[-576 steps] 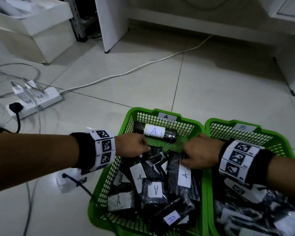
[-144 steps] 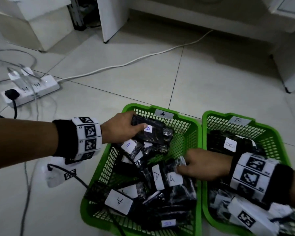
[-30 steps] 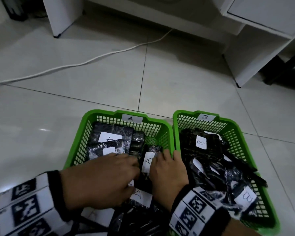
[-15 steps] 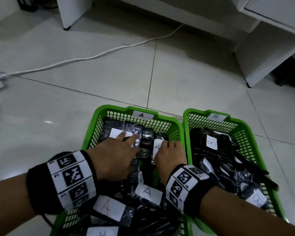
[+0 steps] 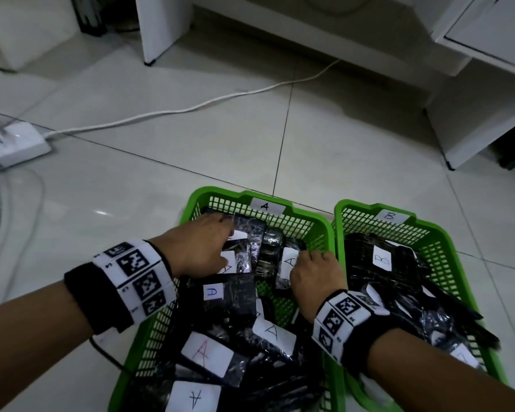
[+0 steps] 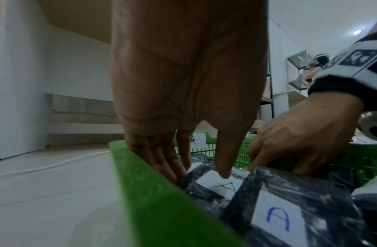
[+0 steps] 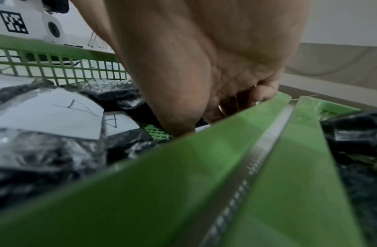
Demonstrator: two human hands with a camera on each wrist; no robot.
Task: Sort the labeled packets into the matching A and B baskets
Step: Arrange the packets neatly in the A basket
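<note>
Green basket A (image 5: 220, 193) is full of black packets with white A labels. Green basket B (image 5: 428, 226) stands on its right and holds black packets, one labelled B (image 5: 382, 258). My left hand (image 5: 226, 242) reaches to basket A's far left corner. Its straight fingers (image 6: 168, 167) go down beside the basket wall (image 6: 153, 192), and its thumb rests on an A label (image 6: 223, 187). My right hand (image 5: 305, 258) curls its fingers (image 6: 272, 167) on the edge of an A packet (image 5: 289, 263), close to the inner rim (image 7: 183, 167).
A packet with a blue A (image 5: 213, 292) lies just behind my left hand. On the tiled floor, a white power strip (image 5: 12, 144) lies far left with a white cable (image 5: 176, 110) running back. White furniture (image 5: 473, 120) stands at the back right.
My left hand has slid further into basket A's far left corner. My right hand has stayed by the A packet and curled its fingers on it.
</note>
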